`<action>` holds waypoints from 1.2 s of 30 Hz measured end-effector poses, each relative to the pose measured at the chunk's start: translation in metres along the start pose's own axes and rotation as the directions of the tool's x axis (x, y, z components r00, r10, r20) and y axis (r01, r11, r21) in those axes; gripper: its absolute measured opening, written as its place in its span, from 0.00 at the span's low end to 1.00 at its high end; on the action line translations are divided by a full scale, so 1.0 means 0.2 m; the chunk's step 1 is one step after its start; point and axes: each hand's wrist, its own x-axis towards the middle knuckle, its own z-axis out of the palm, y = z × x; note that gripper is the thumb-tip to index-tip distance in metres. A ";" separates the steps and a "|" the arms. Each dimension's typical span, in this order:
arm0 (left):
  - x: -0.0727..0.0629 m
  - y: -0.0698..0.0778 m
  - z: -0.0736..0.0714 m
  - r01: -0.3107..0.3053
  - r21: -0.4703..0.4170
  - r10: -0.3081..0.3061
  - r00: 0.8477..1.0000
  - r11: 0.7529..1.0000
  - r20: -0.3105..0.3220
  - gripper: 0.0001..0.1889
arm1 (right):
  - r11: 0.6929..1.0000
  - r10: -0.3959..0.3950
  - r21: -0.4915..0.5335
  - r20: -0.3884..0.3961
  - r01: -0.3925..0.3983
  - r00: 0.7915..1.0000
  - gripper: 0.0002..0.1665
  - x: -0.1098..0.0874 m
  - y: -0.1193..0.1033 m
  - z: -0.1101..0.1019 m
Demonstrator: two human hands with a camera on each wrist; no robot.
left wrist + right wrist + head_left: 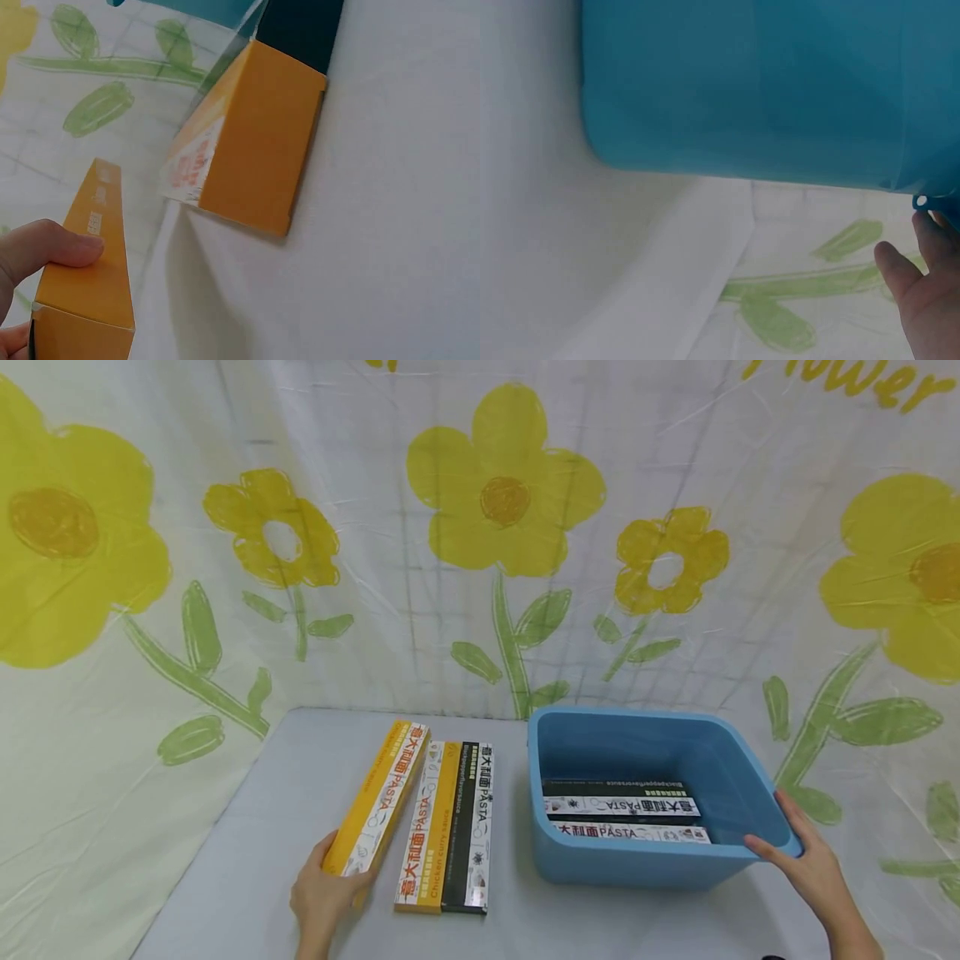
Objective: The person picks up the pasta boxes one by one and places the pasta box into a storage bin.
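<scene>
My left hand (326,889) grips the near end of a long yellow pasta box (382,797), tilted on the left of the table. In the left wrist view its thumb presses on the yellow face. Just right of it, a yellow chicken curry pasta box (431,835) and a black pepper pasta box (468,827) lie side by side. My right hand (813,864) holds the near right corner of a blue plastic bin (622,868), thumb on the front rim, fingers on the side rim. Inside, dark pasta boxes (621,807) with white printed sides lie crosswise, partly hidden by the front wall.
A pale cloth covers the table (277,777). Behind it hangs a white curtain (367,643) printed with yellow flowers. A small dark object (772,957) shows at the bottom edge, too cut off to identify.
</scene>
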 end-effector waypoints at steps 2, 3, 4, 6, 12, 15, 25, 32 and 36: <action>0.00 0.03 -0.01 -0.021 -0.006 0.021 1.000 1.000 0.005 0.47 | 1.000 -0.002 0.000 -0.002 0.002 1.000 0.59 0.00 0.00 0.00; 0.00 0.04 -0.02 -0.033 -0.007 0.033 0.999 0.999 0.006 0.47 | 1.000 -0.003 0.000 -0.004 0.003 1.000 0.59 0.00 0.00 0.00; 0.00 0.06 -0.03 -0.043 -0.011 0.043 0.999 0.999 0.008 0.47 | 1.000 -0.003 0.000 -0.005 0.003 1.000 0.59 0.00 0.00 0.00; -0.01 0.09 -0.03 -0.063 -0.016 0.063 0.998 0.998 0.013 0.47 | 1.000 -0.004 0.000 -0.006 0.004 1.000 0.59 0.00 0.00 0.00; -0.04 0.19 -0.05 -0.097 -0.055 0.099 0.994 0.994 0.037 0.48 | 1.000 -0.011 0.001 -0.012 0.011 1.000 0.59 0.00 0.00 0.00; -0.07 0.24 -0.07 -0.113 -0.069 0.116 0.992 0.991 0.041 0.49 | 1.000 -0.008 0.003 -0.013 0.008 1.000 0.59 0.00 -0.01 0.00; -0.15 0.37 -0.08 -0.170 -0.111 0.178 0.982 0.979 0.065 0.47 | 1.000 0.001 0.001 -0.001 -0.001 1.000 0.59 -0.01 -0.01 0.00; -0.18 0.46 -0.07 -0.245 -0.126 0.256 0.964 0.961 0.075 0.46 | 1.000 -0.008 0.004 -0.007 0.008 1.000 0.59 0.00 -0.01 0.00; -0.20 0.52 -0.05 -0.281 -0.142 0.296 0.950 0.949 0.098 0.47 | 1.000 -0.008 0.005 -0.005 0.008 1.000 0.59 0.00 0.00 0.00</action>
